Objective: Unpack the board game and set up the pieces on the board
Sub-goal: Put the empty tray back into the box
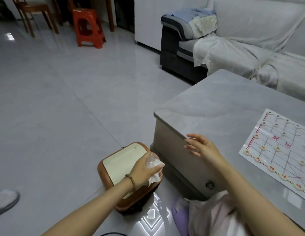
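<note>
A white paper game board (282, 150) with red lines lies on the grey table (216, 106) at the right. Several round cream pieces (262, 147) with red or dark marks sit on its grid. My left hand (145, 171) grips a crumpled clear plastic wrapper (154, 165) over a brown stool with a cream seat (122, 166) on the floor. My right hand (202, 147) hovers with fingers spread at the table's near left corner, holding nothing.
A grey sofa (242, 45) draped in white cloth stands behind the table. A red plastic stool (88, 26) and a wooden chair (34, 12) are far across the tiled floor. A grey slipper (5, 200) lies at the left edge.
</note>
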### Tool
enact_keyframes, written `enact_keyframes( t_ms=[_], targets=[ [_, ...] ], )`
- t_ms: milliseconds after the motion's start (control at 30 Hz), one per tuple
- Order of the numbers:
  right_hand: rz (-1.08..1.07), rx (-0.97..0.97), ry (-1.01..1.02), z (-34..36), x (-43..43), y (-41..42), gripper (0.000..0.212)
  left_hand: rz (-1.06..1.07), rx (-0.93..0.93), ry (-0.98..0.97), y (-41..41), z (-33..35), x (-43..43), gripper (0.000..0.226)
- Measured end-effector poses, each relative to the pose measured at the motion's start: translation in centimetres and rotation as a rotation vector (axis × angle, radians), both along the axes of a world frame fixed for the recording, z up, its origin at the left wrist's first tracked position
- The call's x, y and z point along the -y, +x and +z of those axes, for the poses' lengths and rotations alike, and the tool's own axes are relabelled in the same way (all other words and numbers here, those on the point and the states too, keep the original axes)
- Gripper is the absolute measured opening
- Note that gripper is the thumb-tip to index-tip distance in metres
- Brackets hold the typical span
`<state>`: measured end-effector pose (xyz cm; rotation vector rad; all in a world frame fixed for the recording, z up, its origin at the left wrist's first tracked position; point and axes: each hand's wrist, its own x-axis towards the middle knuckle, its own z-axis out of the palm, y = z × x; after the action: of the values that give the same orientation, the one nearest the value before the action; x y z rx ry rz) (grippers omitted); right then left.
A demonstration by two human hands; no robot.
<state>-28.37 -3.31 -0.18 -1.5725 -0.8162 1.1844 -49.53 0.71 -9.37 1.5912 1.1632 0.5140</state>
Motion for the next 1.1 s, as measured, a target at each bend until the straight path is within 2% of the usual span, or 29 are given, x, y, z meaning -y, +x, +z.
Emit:
enact_keyframes(
  t_ms=[133,233,333,400,567,667,800,900,967,1033,1100],
  targets=[
    [0.071,0.045,0.060,-0.1,0.4,-0.5,0.015,-0.044,-0.203,0.034,-2.5,-4.9,0.2,0.048],
    [0.126,0.089,0.053,-0.6,0.5,-1.1,0.015,-0.010,-0.197,0.014,-3.3,-7.4,-0.4,0.049],
    [0.180,0.119,0.037,-1.3,0.5,-1.3,0.013,0.077,-0.161,0.044,-3.2,-8.6,-1.0,0.035],
    [0.198,0.130,0.032,-1.6,0.4,-1.4,0.013,0.080,-0.223,0.109,-3.0,-9.0,-1.5,0.033],
    [0.196,0.113,0.030,-1.7,0.0,-1.4,0.013,-0.047,-0.659,0.209,-2.8,-9.7,-2.4,0.074],
    [0.200,0.105,0.029,-1.7,-0.1,-1.4,0.013,-0.139,-0.762,0.294,-3.2,-10.6,-2.1,0.083],
    [0.211,0.106,0.024,-1.7,-0.2,-1.3,0.013,-0.357,-0.658,0.425,-3.1,-10.0,-2.0,0.062],
    [0.209,0.102,0.028,-1.5,-0.2,-1.4,0.013,-0.545,-0.520,0.548,-2.2,-8.1,-1.9,0.063],
    [0.196,0.093,0.037,-1.4,-0.2,-1.4,0.013,-0.482,-0.449,0.578,-1.8,-7.0,-1.8,0.050],
    [0.173,0.084,0.048,-1.2,0.0,-1.2,0.013,-0.320,-0.411,0.582,-1.4,-5.6,-1.7,0.037],
    [0.148,0.085,0.057,-0.8,0.2,-0.8,0.014,-0.197,-0.377,0.618,-0.6,-3.5,-1.6,0.036]
  ],
)
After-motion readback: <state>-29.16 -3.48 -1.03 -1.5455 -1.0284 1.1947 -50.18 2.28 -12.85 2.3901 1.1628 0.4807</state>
